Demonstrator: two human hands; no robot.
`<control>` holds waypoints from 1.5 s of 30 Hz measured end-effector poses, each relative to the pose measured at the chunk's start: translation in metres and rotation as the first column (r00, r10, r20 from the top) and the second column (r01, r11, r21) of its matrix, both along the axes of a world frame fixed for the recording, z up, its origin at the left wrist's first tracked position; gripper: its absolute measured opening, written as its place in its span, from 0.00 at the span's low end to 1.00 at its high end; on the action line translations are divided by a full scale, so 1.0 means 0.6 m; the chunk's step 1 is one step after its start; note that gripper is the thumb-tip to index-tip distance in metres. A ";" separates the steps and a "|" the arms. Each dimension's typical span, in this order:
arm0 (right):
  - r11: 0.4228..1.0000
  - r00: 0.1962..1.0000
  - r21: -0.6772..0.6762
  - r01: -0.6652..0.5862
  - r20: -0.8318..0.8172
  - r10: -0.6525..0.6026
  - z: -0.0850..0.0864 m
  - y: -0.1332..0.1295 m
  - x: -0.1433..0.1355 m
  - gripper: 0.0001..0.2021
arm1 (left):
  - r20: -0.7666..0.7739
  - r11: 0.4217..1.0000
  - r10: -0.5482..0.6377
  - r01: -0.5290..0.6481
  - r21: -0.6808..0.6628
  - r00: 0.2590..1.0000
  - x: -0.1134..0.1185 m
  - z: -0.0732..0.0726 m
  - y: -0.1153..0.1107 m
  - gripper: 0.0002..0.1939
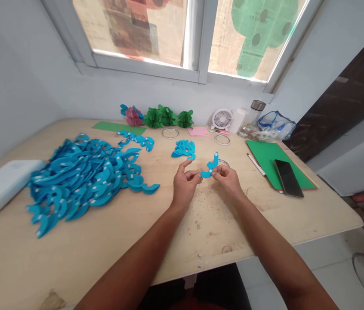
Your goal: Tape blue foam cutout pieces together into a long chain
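Observation:
Between my two hands is a small blue paper strip [214, 162] of curved pieces with white squares on it. My left hand [186, 181] pinches the strip's left end between thumb and finger, its index finger raised. On the other side, my right hand [227, 178] has thumb and fingers closed on the strip near a white square. Just beyond my left hand lies a small cluster of blue paper pieces [183, 149]. A large heap of blue curved paper chains [85, 172] covers the table's left part, with a shorter chain [137, 140] behind it.
A white device [6, 185] sits at the far left of the table [130, 245]. Along the wall are green paper shapes [165, 117], a small fan [222, 119] and a glass bottle [253, 118]. A phone [288, 178] rests on green sheets [270, 159] at right, beside pens [256, 164].

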State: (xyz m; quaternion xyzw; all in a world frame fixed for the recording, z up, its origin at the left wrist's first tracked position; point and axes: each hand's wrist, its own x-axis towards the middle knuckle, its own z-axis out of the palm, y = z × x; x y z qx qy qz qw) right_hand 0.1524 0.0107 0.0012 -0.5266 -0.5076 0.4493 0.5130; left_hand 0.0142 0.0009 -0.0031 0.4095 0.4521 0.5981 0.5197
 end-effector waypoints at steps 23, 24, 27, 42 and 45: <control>1.000 0.981 -0.018 -0.001 -0.195 -0.003 0.014 -0.007 -0.001 0.12 | 0.415 0.857 -0.448 0.512 -0.053 0.792 -0.003 0.003 -0.008 0.22; 1.000 0.980 -0.011 -0.010 -0.200 0.008 0.016 -0.008 -0.001 0.12 | 0.405 0.857 -0.450 0.512 -0.053 0.796 -0.003 0.002 -0.007 0.22; 0.998 0.978 0.013 -0.056 -0.202 0.058 0.020 -0.011 -0.004 0.11 | 0.365 0.869 -0.442 0.492 -0.053 0.819 -0.001 0.000 -0.007 0.22; 0.998 0.998 0.032 -0.052 -0.032 0.053 0.005 -0.001 0.007 0.12 | 0.317 0.989 -0.036 0.079 -0.126 0.948 -0.006 0.000 0.005 0.33; 0.992 0.993 0.042 -0.117 -0.022 0.118 0.011 -0.008 0.002 0.11 | 0.289 0.990 -0.001 0.041 -0.133 0.957 -0.004 -0.001 0.004 0.31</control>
